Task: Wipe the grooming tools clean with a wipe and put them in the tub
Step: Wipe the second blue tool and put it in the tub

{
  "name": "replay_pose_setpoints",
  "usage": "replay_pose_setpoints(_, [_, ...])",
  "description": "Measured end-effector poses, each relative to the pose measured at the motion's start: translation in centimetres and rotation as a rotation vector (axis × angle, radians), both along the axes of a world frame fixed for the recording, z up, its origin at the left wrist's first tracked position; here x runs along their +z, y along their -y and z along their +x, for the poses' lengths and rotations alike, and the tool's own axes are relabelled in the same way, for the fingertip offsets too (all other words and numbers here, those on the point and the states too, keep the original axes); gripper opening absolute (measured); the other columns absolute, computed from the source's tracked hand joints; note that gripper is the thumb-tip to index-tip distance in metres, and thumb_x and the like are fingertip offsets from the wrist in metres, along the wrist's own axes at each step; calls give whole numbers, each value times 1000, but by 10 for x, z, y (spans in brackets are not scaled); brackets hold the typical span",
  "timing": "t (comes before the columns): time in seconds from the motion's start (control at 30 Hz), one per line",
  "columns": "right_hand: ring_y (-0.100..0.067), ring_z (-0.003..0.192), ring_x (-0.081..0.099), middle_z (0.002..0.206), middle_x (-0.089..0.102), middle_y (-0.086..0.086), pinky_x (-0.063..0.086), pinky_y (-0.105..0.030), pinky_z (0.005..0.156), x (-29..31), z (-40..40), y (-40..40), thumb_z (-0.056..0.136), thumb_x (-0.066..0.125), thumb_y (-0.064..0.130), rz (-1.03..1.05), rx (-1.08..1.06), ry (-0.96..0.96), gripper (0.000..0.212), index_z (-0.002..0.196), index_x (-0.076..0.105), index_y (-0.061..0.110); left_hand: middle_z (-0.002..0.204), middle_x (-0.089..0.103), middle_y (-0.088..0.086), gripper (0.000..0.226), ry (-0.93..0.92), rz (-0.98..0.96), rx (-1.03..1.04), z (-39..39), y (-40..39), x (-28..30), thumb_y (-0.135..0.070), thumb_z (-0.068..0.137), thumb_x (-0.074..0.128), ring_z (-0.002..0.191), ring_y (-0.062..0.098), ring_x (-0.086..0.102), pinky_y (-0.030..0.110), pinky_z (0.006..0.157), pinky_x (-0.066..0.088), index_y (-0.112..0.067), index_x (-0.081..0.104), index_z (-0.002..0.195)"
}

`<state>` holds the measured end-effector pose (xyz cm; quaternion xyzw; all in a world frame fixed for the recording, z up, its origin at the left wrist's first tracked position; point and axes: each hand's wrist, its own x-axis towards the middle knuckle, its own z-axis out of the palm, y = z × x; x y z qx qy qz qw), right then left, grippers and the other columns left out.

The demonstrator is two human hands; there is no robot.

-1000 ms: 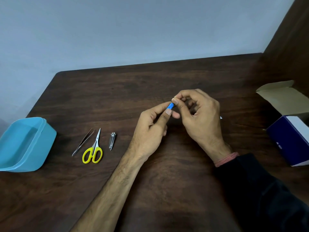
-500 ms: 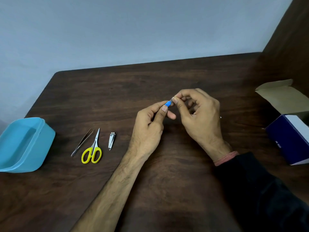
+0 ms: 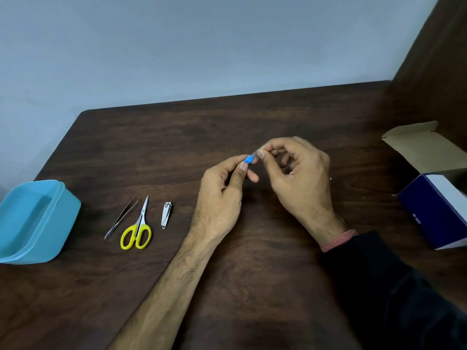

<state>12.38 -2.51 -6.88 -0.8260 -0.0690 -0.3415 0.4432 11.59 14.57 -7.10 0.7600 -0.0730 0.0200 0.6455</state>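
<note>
My left hand (image 3: 223, 185) pinches the blue handle of a small nail file (image 3: 249, 159) above the middle of the table. My right hand (image 3: 297, 173) pinches the file's grey metal part just beyond the handle; whether a wipe lies under those fingers is hidden. On the table to the left lie tweezers (image 3: 121, 218), yellow-handled scissors (image 3: 137, 229) and a nail clipper (image 3: 166, 214), side by side. The light blue tub (image 3: 54, 223) stands open at the far left edge.
A dark blue and white cardboard box (image 3: 437, 210) with its flap open stands at the right edge. A tiny white tip (image 3: 330, 178) shows behind my right hand. A dark wooden panel rises at the far right.
Both hands shifted slightly left with the file. My right fingers slid along it, so more of the blue handle and some grey metal now show between the hands.
</note>
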Motion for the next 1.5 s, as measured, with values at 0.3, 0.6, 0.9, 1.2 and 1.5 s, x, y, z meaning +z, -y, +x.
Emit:
replay_pose_setpoints(0.3, [-16, 71, 66, 90, 73, 10, 56, -41, 62, 1, 1, -1, 100, 80, 20, 48, -23, 8, 4, 96, 78, 19, 82, 74, -17, 28, -19, 26, 1, -2, 1, 3, -20, 118, 54, 58, -5, 56, 26, 63, 40, -24, 81, 110])
replay_pose_setpoints(0.6, [-12, 80, 70, 93, 75, 6, 55, -24, 64, 4, 1, 2, 100, 80, 19, 124, -42, -41, 4, 99, 77, 16, 80, 69, -11, 30, -39, -24, -20, 0, 0, 2, -22, 119, 53, 50, 7, 39, 18, 47, 33, -24, 82, 115])
replay_pose_setpoints(0.9, [-10, 78, 70, 93, 76, 6, 56, -31, 66, 2, 3, 2, 100, 79, 18, 127, -19, -70, 5, 98, 76, 15, 81, 65, -8, 32, -41, -12, -29, 0, 0, 2, -20, 119, 51, 53, 2, 44, 12, 49, 35, -25, 82, 122])
replay_pose_setpoints(1.2, [-14, 68, 69, 86, 75, 10, 55, -32, 54, 3, 3, 4, 99, 81, 20, 154, -9, -117, 6, 95, 78, 18, 74, 61, -13, 32, -60, -2, -15, -1, -3, 7, -20, 119, 51, 51, 3, 42, 21, 45, 36, -25, 82, 119])
replay_pose_setpoints(1.5, [-16, 72, 73, 95, 72, 7, 61, -44, 43, 1, 5, 11, 104, 76, 29, 299, -48, -201, 7, 105, 73, 22, 96, 67, -8, 28, -80, -73, 84, 1, -1, 4, -22, 117, 57, 73, -2, 61, 29, 45, 56, -23, 80, 133])
